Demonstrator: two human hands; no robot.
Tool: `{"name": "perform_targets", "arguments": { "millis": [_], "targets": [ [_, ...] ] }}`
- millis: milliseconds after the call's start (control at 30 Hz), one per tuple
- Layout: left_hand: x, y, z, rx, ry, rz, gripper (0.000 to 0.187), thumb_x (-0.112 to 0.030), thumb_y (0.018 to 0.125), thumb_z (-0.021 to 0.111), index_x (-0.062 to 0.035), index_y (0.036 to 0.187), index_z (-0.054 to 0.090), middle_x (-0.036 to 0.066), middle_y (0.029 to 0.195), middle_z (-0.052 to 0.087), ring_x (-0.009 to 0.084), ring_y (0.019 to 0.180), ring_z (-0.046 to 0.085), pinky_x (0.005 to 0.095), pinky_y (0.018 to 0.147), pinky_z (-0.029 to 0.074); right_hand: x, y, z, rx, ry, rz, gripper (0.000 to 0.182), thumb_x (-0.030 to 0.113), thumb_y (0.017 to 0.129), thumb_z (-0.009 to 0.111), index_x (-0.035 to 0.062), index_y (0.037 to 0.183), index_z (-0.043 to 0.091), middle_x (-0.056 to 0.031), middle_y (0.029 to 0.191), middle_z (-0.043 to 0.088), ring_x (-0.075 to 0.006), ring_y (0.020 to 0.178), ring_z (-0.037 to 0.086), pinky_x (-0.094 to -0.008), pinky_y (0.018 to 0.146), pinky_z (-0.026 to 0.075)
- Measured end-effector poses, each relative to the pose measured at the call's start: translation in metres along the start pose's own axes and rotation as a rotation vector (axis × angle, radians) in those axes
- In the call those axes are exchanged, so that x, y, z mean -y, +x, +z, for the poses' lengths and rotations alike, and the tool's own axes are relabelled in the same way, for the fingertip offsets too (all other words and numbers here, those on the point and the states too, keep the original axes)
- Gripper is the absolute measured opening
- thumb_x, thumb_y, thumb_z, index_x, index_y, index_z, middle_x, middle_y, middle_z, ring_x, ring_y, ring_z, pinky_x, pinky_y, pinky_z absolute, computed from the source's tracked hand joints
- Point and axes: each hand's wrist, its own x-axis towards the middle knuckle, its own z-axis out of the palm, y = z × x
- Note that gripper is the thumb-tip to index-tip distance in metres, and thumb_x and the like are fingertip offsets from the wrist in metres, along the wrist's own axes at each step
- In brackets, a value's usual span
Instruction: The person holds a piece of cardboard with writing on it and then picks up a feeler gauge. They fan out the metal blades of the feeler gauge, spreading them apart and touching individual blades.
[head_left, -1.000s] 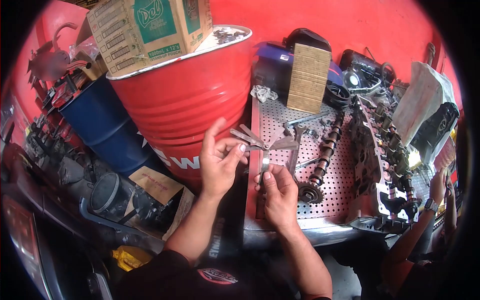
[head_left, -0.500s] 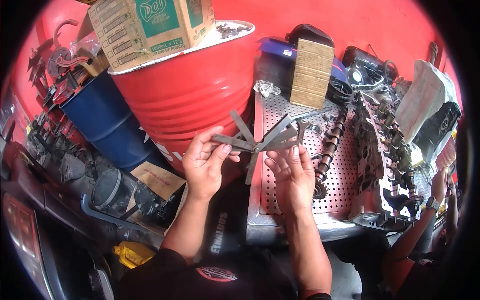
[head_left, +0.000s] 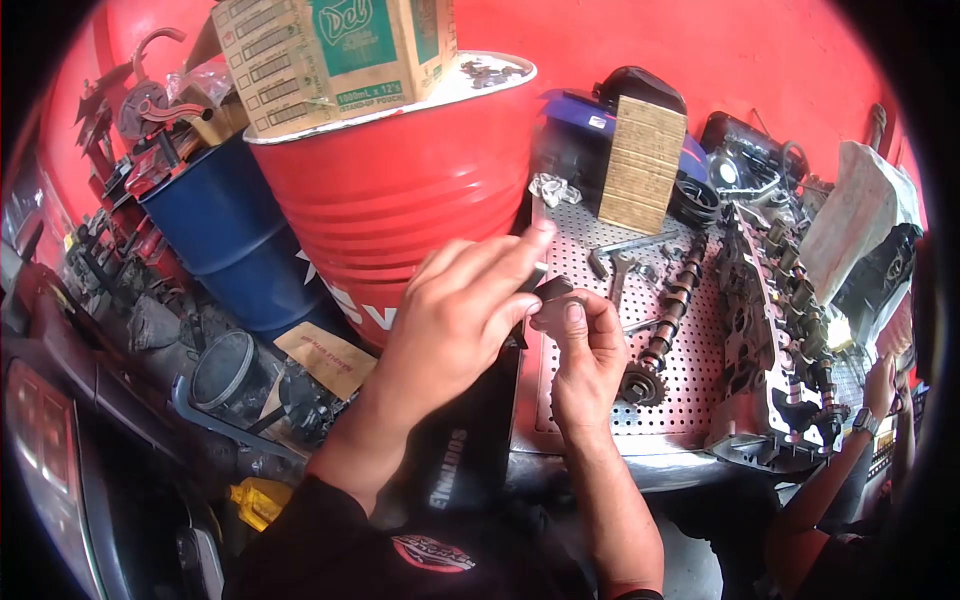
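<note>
Both hands meet in front of the red drum, around a feeler gauge (head_left: 554,289) whose dark metal blades show only in part between them. My right hand (head_left: 584,345) pinches the gauge between thumb and fingers. My left hand (head_left: 462,305) has its thumb and fingers around the gauge's left side, with the upper fingers stretched over it; the back of this hand hides much of the tool. Just right of my hands, a wrench (head_left: 620,283) and a camshaft (head_left: 672,310) lie on the perforated metal table (head_left: 560,385).
A cylinder head (head_left: 755,350) stands on the table's right part. Behind are a cardboard piece (head_left: 643,165) and a purple case (head_left: 570,135). The red drum (head_left: 400,200) bears a carton (head_left: 350,60). A co-worker's arm (head_left: 835,480) is at the right edge.
My left hand has moved right and turned over the gauge, close to my right hand. The fanned blades are now mostly gathered or hidden. The view has shifted slightly.
</note>
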Motion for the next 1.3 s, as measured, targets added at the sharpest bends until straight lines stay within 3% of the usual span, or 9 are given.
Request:
{"name": "perform_targets", "arguments": {
  "millis": [200,333,433,633,733,833,967,1133,1300],
  "targets": [
    [0.033,0.001,0.011,0.144,-0.264,-0.020,0.026,0.001,0.086,0.070,-0.0009,0.111,0.070,0.011,0.092,0.072,0.0149,0.074,0.068,0.0285,0.066,0.054,0.023,0.005,0.016,0.099,-0.150,0.031,0.034,0.013,0.095,0.068,0.0003,0.125,0.057,-0.0080,0.113,0.061,-0.0109,0.108,0.056,-0.0281,0.089,0.051],
    [0.031,0.001,-0.004,0.141,-0.363,-0.392,0.019,0.002,0.090,0.065,-0.0002,0.110,0.066,0.007,0.087,0.071,0.0104,0.078,0.068,0.0266,0.069,0.055,0.012,0.034,0.012,0.161,-0.091,0.057,0.015,0.011,0.095,0.068,-0.0001,0.105,0.068,-0.0032,0.090,0.070,-0.0102,0.086,0.064,-0.0240,0.077,0.052],
    [0.059,-0.011,0.000,-0.130,-0.825,-0.493,0.021,-0.003,0.095,0.064,0.0029,0.114,0.058,0.015,0.089,0.073,0.0187,0.082,0.071,0.0296,0.072,0.057,0.010,0.044,0.006,0.064,0.135,0.167,0.014,0.015,0.096,0.067,0.0030,0.102,0.067,-0.0036,0.096,0.069,-0.0110,0.086,0.064,-0.0253,0.074,0.053],
    [0.061,-0.030,0.003,-0.245,-0.853,-0.628,0.019,-0.002,0.094,0.066,0.0019,0.111,0.060,0.014,0.087,0.071,0.0154,0.080,0.070,0.0282,0.067,0.057,-0.011,0.029,0.010,-0.006,0.245,0.326,0.014,0.017,0.097,0.066,0.0051,0.103,0.065,-0.0042,0.100,0.069,-0.0128,0.088,0.065,-0.0307,0.076,0.056],
    [0.064,-0.045,0.016,-0.297,-0.187,-0.485,0.021,-0.006,0.089,0.071,0.0008,0.108,0.065,0.013,0.088,0.071,0.0185,0.082,0.069,0.0333,0.074,0.055,-0.008,0.033,0.005,-0.020,0.264,0.342,0.013,0.017,0.098,0.065,0.0052,0.103,0.064,-0.0042,0.100,0.069,-0.0133,0.088,0.066,-0.0321,0.077,0.057],
    [0.067,-0.047,0.003,-0.179,0.210,-0.053,0.031,-0.009,0.086,0.074,0.0050,0.112,0.064,0.013,0.091,0.073,0.0254,0.092,0.067,0.0350,0.082,0.053,-0.005,0.037,0.004,-0.036,0.286,0.340,0.012,0.017,0.098,0.064,0.0053,0.102,0.062,-0.0047,0.099,0.069,-0.0148,0.088,0.067,-0.0343,0.078,0.058],
    [0.051,-0.036,-0.012,-0.257,0.328,0.017,0.041,-0.015,0.080,0.080,0.0025,0.114,0.065,0.013,0.105,0.069,0.0326,0.092,0.064,0.0400,0.091,0.049,-0.005,0.037,0.004,-0.055,0.320,0.356,0.012,0.016,0.098,0.063,0.0047,0.100,0.062,-0.0063,0.099,0.068,-0.0174,0.089,0.068,-0.0359,0.078,0.060],
    [0.024,-0.057,-0.018,-0.324,0.156,-0.282,0.041,-0.008,0.071,0.085,0.0014,0.106,0.064,0.014,0.095,0.068,0.0269,0.086,0.066,0.0364,0.075,0.053,-0.008,0.041,0.000,-0.093,0.391,0.335,0.010,0.013,0.098,0.062,0.0032,0.097,0.060,-0.0097,0.097,0.067,-0.0220,0.090,0.068,-0.0417,0.083,0.062],
    [0.036,-0.078,0.005,-0.208,-0.323,-0.603,0.023,-0.010,0.086,0.077,0.0040,0.098,0.063,0.009,0.081,0.068,0.0123,0.073,0.065,0.0275,0.068,0.052,-0.010,0.037,0.003,-0.131,0.403,0.398,0.011,0.013,0.098,0.063,0.0035,0.094,0.059,-0.0086,0.094,0.066,-0.0210,0.088,0.068,-0.0389,0.080,0.063]
  ]
}}
